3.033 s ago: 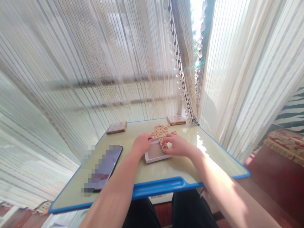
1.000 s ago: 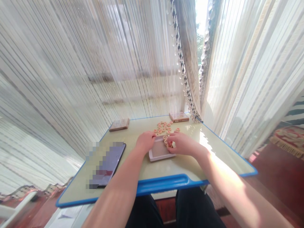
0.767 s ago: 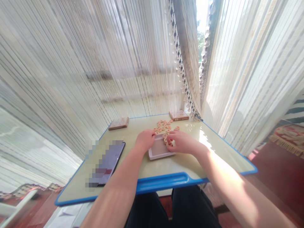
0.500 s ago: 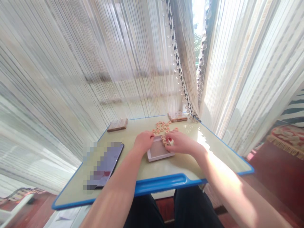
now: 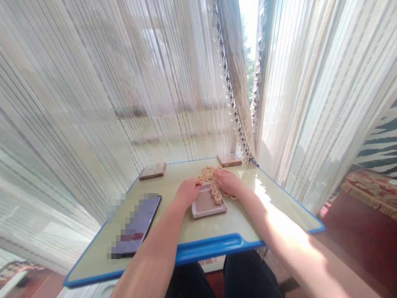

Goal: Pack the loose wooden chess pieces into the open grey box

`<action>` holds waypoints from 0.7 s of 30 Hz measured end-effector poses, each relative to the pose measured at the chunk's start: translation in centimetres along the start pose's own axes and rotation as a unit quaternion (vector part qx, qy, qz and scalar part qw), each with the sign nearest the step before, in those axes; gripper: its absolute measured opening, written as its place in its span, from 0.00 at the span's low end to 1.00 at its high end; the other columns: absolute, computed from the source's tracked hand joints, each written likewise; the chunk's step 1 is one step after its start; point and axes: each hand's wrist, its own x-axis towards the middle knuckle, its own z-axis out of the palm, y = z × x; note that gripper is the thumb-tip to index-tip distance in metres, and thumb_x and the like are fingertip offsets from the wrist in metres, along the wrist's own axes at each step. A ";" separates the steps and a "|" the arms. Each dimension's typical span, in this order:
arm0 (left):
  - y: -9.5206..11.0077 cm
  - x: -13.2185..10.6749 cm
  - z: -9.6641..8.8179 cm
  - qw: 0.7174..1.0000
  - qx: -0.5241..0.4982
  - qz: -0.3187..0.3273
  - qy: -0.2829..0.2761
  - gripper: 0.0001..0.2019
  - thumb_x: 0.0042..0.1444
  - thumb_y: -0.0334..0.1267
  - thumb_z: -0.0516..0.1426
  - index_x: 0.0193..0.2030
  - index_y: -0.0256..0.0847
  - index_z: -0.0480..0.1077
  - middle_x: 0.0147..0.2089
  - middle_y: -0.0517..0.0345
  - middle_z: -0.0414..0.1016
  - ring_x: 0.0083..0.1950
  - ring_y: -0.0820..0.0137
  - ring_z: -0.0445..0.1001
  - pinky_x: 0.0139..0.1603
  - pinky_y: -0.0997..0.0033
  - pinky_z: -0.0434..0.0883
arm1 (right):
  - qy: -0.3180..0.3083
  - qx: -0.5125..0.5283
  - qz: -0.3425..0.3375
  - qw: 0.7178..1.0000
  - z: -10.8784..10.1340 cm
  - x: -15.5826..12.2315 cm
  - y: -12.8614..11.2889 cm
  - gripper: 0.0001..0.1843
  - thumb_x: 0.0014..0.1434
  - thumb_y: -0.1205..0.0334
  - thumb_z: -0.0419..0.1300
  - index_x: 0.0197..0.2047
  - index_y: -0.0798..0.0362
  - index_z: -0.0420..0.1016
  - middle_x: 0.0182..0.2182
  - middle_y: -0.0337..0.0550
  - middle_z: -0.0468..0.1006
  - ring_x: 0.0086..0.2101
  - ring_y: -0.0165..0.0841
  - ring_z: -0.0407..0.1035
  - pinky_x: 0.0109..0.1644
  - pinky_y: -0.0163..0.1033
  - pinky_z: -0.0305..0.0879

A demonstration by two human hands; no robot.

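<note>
The right hand (image 5: 228,181) had moved to the far round, tan, wood-like discs (image 5: 205,179), grip indeterminable; the left hand (image 5: 187,192) gripped the white, rectangular, plastic-like tray (image 5: 202,203), its right-side discs (image 5: 215,192) presumably light, hard, best held by rims.

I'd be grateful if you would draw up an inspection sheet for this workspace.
Surface: pale table with blue edging; sunlight falls on its right side.
Job's things: shallow tray with round pieces along its right side; loose pieces mostly beyond it.
Clutter: tablet-like device at left; book-like block far left, another far right.
Hands: left hand at the tray's far left corner; right hand over loose pieces; grips unclear.
Cables: nothing seen.
Surroundings: string curtains; fringed patterned cloth at right.
</note>
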 end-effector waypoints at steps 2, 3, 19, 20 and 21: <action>0.0 0.0 0.0 1.000 0.006 -0.004 0.002 0.13 0.55 0.33 0.49 0.38 0.42 0.75 0.42 0.55 0.76 0.44 0.68 0.71 0.48 0.71 0.66 | 0.003 -0.003 -0.023 1.000 0.5 0.5 0.0 0.22 0.62 0.65 0.44 0.57 0.54 0.65 0.57 0.46 0.66 0.57 0.33 0.56 0.63 0.41 0.46; 0.0 0.1 0.0 1.000 0.010 -0.004 0.003 0.13 0.55 0.33 0.49 0.38 0.42 0.75 0.42 0.55 0.76 0.44 0.68 0.71 0.48 0.71 0.66 | 0.000 -0.001 -0.033 0.999 0.7 0.7 0.0 0.22 0.62 0.65 0.44 0.57 0.54 0.65 0.57 0.46 0.65 0.58 0.32 0.55 0.63 0.41 0.45; -0.2 -0.1 0.0 1.000 -0.004 -0.009 -0.001 0.13 0.55 0.32 0.49 0.39 0.43 0.75 0.43 0.57 0.76 0.45 0.68 0.71 0.47 0.72 0.66 | -0.035 -0.027 0.072 0.996 -3.0 -1.1 0.8 0.10 0.53 0.60 0.55 0.29 0.52 0.77 0.35 0.45 0.77 0.44 0.39 0.64 0.46 0.38 0.59; -0.2 -0.1 0.0 1.000 -0.005 -0.005 -0.001 0.13 0.55 0.32 0.49 0.39 0.43 0.75 0.43 0.57 0.76 0.45 0.68 0.71 0.47 0.72 0.66 | -0.039 -0.027 0.078 0.996 -3.1 -1.1 0.7 0.10 0.52 0.61 0.55 0.29 0.51 0.77 0.33 0.45 0.77 0.43 0.39 0.64 0.45 0.39 0.59; -0.1 -0.1 -0.1 1.000 -0.005 -0.002 -0.002 0.13 0.55 0.32 0.49 0.39 0.43 0.75 0.43 0.57 0.76 0.45 0.68 0.71 0.48 0.72 0.66 | -0.044 -0.023 0.083 0.995 -3.1 -1.1 0.5 0.10 0.52 0.62 0.54 0.29 0.51 0.77 0.32 0.45 0.77 0.42 0.39 0.65 0.43 0.39 0.60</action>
